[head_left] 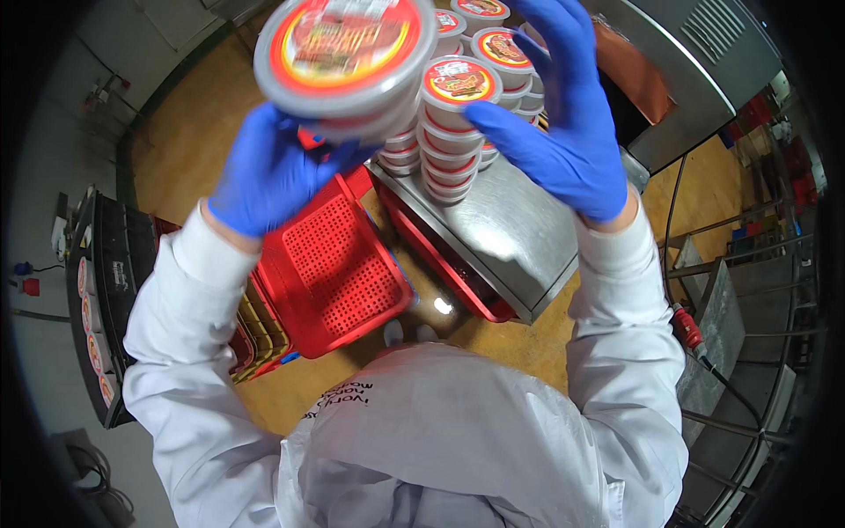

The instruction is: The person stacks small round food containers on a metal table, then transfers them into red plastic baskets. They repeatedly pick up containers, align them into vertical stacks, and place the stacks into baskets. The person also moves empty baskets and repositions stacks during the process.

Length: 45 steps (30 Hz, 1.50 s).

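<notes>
My left hand (264, 180), in a blue glove, grips a round plastic tub (348, 53) from below and lifts it high at the upper left. This tub has a clear-grey rim and a red and yellow label on its lid; what sits beneath it is blurred and partly hidden. My right hand (572, 132), gloved in blue too, is open with fingers spread and holds nothing. Its thumb comes close to the top of a stack of similar tubs (459, 84); I cannot tell if they touch. More tub stacks (502, 48) stand behind, on a steel table (528, 220).
A red perforated crate (330, 264) sits left of the table, above yellow crates (264, 312). Another red crate (466, 295) shows under the table's edge. At far left, a black rack (123, 290) holds several labelled tubs. Steel machinery (695, 62) stands at upper right, metal rails (748, 334) at right.
</notes>
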Tool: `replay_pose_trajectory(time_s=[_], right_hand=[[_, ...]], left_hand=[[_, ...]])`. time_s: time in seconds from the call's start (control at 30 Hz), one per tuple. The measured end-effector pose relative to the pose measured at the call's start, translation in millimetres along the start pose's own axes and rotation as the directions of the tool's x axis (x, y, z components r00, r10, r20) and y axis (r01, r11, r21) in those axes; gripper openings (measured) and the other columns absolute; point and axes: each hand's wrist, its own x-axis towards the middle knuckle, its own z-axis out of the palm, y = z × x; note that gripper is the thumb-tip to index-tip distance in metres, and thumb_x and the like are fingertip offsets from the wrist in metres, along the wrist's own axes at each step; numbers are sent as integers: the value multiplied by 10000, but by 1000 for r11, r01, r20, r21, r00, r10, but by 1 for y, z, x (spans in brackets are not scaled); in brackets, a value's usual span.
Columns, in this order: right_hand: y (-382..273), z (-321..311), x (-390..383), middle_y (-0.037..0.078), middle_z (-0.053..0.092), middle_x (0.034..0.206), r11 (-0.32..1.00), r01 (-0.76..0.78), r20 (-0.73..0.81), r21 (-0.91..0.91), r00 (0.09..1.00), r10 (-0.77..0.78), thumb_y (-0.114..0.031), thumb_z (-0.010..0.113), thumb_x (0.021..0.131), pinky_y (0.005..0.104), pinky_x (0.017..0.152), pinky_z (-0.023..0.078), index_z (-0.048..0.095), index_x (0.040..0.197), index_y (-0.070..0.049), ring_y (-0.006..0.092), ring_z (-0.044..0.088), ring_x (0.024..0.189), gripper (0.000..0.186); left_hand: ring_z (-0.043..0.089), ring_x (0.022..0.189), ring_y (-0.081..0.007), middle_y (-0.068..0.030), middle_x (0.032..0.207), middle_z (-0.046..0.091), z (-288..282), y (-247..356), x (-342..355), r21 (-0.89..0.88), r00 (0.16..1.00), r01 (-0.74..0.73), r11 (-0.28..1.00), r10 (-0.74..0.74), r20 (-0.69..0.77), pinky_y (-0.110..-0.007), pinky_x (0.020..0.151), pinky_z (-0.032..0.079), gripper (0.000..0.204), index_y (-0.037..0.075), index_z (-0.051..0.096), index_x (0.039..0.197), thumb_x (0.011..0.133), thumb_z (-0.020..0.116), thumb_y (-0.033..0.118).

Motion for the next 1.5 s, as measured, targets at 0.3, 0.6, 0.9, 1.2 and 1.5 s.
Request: replay_pose_trajectory(time_s=[0.3, 0.6, 0.9, 1.2, 1.5], right_hand=[[112, -26, 97, 13, 628, 797, 974, -190, -218, 124, 952, 214, -136, 692, 832, 200, 534, 418, 625, 1046, -42, 52, 532, 671, 243], [228, -9, -27, 139, 603, 932, 885, -95, -119, -456, 992, 46, -90, 719, 747, 398, 821, 470, 587, 997, -47, 316, 577, 937, 287], [122, -35, 6, 127, 571, 1156, 898, -92, -229, -431, 973, -10, -196, 742, 756, 377, 943, 410, 568, 1159, -77, 291, 520, 1093, 455], [-7, 94, 16, 151, 562, 1185, 981, 190, -118, -47, 974, -195, -43, 665, 739, 418, 980, 386, 612, 1083, -43, 330, 491, 1160, 348], [-191, 318, 24, 164, 516, 1158, 676, 299, 55, 674, 891, -450, -142, 704, 714, 545, 994, 351, 576, 1054, -48, 399, 443, 1175, 375]], left_hand=[[436, 1212, -440, -210, 1378, 338, 24, -2, 137, 56, 987, 83, 995, -75, -142, -421, 853, 569, 589, 44, 327, 1363, 849, 563, 211], [445, 1193, -346, -182, 1385, 339, 39, -30, 138, 768, 505, 34, -639, 674, 539, -489, 1003, 373, 669, 177, 496, 1283, 698, 787, 320], [629, 852, -261, -60, 928, 636, 1, 42, 143, 637, 336, -150, -756, 567, 752, -349, 740, 515, 239, 96, 595, 995, 790, 710, 141], [517, 1166, -314, -195, 1311, 474, -55, 46, 34, 365, 400, 456, -812, 553, 731, -327, 964, 420, 561, 55, 452, 1292, 790, 682, 157], [504, 1107, -333, -141, 1139, 564, -78, 6, -424, 278, 249, 822, -496, 753, 609, -475, 1048, 315, 436, 68, 568, 1165, 865, 570, 385]])
